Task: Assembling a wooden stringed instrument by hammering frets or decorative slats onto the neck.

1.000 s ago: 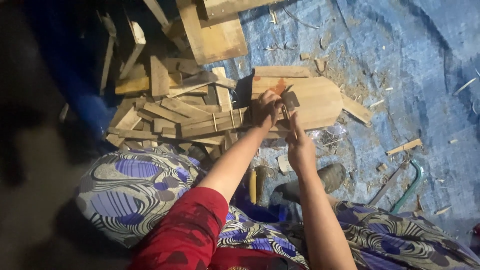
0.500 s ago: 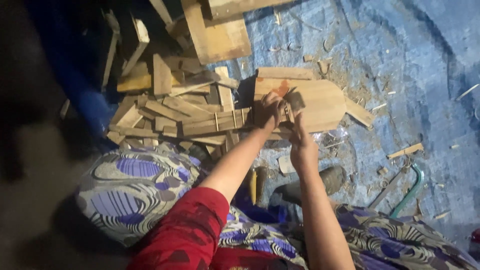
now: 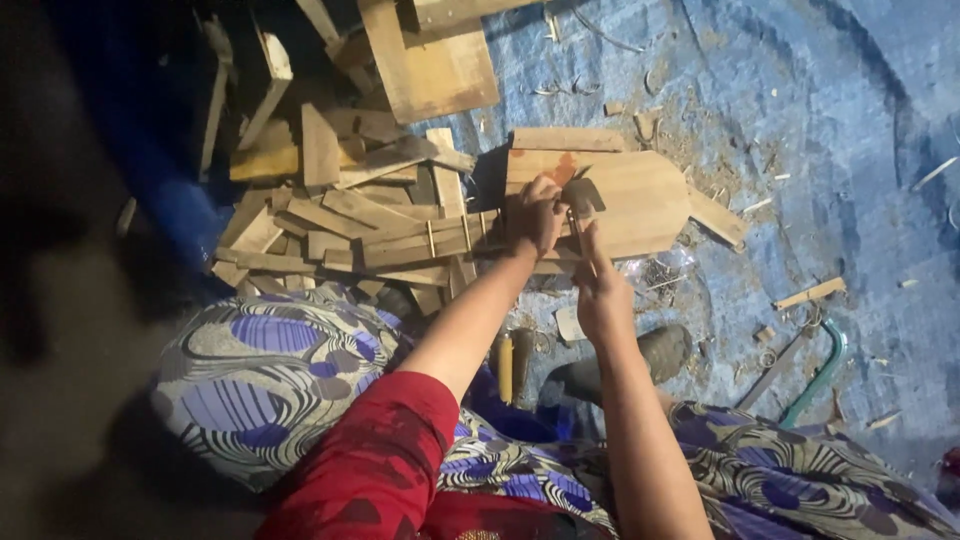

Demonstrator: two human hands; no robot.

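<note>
A flat pale wooden board with a tapered right end lies on the blue tarp in front of me. My left hand, at the end of a red sleeve, presses down at the board's left part, fingers curled around something small that I cannot make out. My right hand grips the handle of a small dark-headed striking tool, whose head hovers over the board right beside my left fingers. An orange-red patch marks the board near the tool head.
A heap of wood offcuts and a banded bundle of slats lie left of the board. A large plywood piece sits behind. A yellow-handled tool, a green-framed saw, my foot and scattered chips lie nearby.
Both hands stay at the board. The tool head has shifted only slightly, and my left hand keeps its place.
</note>
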